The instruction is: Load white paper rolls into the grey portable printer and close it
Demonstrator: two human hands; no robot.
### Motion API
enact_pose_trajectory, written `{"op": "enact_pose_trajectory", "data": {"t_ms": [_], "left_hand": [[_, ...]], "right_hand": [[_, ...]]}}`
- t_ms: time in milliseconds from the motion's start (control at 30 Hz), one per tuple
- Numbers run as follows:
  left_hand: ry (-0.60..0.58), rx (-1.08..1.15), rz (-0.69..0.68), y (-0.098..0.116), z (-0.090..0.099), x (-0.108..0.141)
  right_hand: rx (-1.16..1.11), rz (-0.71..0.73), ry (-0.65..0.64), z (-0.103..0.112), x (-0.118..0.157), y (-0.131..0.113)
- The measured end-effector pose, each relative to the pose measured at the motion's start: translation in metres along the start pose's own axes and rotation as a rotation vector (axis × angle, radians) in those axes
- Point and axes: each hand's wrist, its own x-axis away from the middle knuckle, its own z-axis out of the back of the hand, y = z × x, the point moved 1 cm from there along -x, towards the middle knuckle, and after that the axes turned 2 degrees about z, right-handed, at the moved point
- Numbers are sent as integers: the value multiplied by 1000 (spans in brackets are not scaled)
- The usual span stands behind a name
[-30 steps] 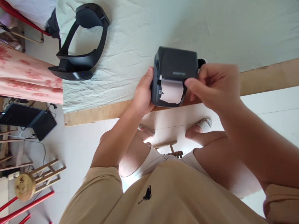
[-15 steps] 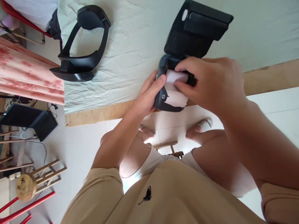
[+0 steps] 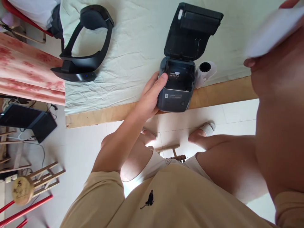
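Observation:
My left hand [image 3: 152,95] is closed around the left side of a dark portable printer [image 3: 176,103] at the table edge, its thumb on the rim. The printer's black lid [image 3: 187,38] is swung back, and the bay inside holds no roll. At the right edge of the view, my right hand [image 3: 277,60] grips a white paper roll [image 3: 273,34], smeared by motion. Just right of the printer, a white object with a round black face [image 3: 205,67] rests on the table.
A black headset [image 3: 102,57] lies at the left on the cloth-covered table [image 3: 137,41]. Beyond the table's left edge are a floral curtain [image 3: 30,72], a black laptop-like device [image 3: 26,120] and a wooden stool [image 3: 22,190]. My legs are below the table edge.
My right hand has lifted the paper roll out of the printer and moved far right with it. The white object beside the printer is now uncovered. My left hand stays on the printer.

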Motion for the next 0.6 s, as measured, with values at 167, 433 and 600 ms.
{"op": "enact_pose_trajectory", "data": {"t_ms": [167, 433, 600], "left_hand": [[-32, 77, -50, 2, -2, -1], [-57, 47, -42, 0, 1, -5], [-67, 45, -36, 0, 0, -6]], "right_hand": [[48, -5, 251, -10, 15, 3], [474, -14, 99, -4, 19, 2], [488, 339, 161, -14, 32, -15]]}}
